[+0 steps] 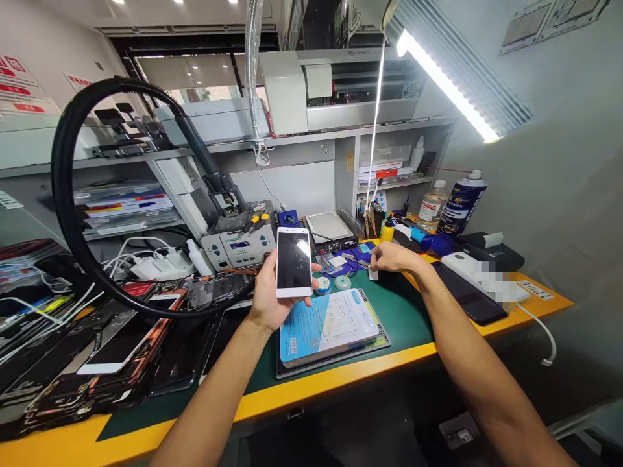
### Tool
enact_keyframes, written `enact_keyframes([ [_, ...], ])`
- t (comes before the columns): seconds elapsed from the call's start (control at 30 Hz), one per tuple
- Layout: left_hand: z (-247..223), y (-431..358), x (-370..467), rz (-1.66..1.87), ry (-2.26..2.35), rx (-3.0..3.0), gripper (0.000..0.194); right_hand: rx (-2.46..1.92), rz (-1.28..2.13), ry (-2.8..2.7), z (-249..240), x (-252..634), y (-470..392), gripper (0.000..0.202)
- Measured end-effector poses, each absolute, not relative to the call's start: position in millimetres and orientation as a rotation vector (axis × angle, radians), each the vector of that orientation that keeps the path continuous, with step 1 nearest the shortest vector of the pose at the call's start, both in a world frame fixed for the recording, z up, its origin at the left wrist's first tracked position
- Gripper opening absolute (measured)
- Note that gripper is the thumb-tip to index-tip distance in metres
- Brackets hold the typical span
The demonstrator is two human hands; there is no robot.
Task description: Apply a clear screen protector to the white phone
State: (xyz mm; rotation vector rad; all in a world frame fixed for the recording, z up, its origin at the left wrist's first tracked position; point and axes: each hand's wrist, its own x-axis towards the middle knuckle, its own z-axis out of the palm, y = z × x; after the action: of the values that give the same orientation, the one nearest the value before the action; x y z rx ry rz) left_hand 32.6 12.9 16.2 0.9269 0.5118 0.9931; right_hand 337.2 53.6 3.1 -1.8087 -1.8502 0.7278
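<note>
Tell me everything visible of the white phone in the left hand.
The white phone has a dark, glossy, unlit screen, speckled with pale marks and catching a bright reflection near its upper right. White bands border it above and below. The left hand grips it by its sides, roughly upright, screen towards the camera, above the bench. Its back is hidden.

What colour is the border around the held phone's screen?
The phone's border is white, clearest in the head view.

Yellow bench [360,370], partly under a green mat [409,311]. On the mat, mesh panel [383,336] and two tape rolls [323,284]. Heaped phones [131,337] at left, dark phone [470,295] at right.
</note>
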Motion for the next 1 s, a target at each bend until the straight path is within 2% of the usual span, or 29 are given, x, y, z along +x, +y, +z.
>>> enact_keyframes([
  [0.07, 14.9, 12.2, 33.8, 0.991, 0.502, 0.920, 0.060, -1.636, 0.804, -1.829, 11.9, 327.7, 48.3, 0.013],
  [0.23, 12.6, 10.6, 37.7, 0.987, 0.477, 0.909, 0.058, -1.217, 0.910, -1.741, 30.1, 273.6, 35.0, 0.031],
  [0.33, 10.9, 10.9, 38.5, 0.995, 0.465, 0.906, 0.057, -0.966, 0.919, -1.673, 27.2, 237.3, 28.5, 0.027],
  [0.43, 8.8, 12.4, 37.8, 1.012, 0.459, 0.907, 0.054, -0.972, 0.772, -1.691, 16.3, 217.7, 22.1, 0.022],
  [0.53, 6.5, 13.3, 37.2, 1.006, 0.451, 0.920, 0.053, -0.940, 0.828, -1.648, 7.8, 215.6, 19.4, 0.022],
  [0.7, 2.9, 10.7, 39.8, 0.905, 0.464, 0.948, 0.059, -0.955, 1.045, -1.308, 11.6, 222.9, 24.6, 0.047],
  [0.87, 2.8, 6.1, 44.4, 0.863, 0.497, 0.949, 0.061, -1.002, 0.982, -1.201, 14.0, 225.4, 29.7, 0.040],
  [1.0, 6.6, 4.5, 44.3, 0.857, 0.517, 0.953, 0.060, -1.020, 0.983, -1.306, 11.9, 230.9, 28.3, 0.043],
])
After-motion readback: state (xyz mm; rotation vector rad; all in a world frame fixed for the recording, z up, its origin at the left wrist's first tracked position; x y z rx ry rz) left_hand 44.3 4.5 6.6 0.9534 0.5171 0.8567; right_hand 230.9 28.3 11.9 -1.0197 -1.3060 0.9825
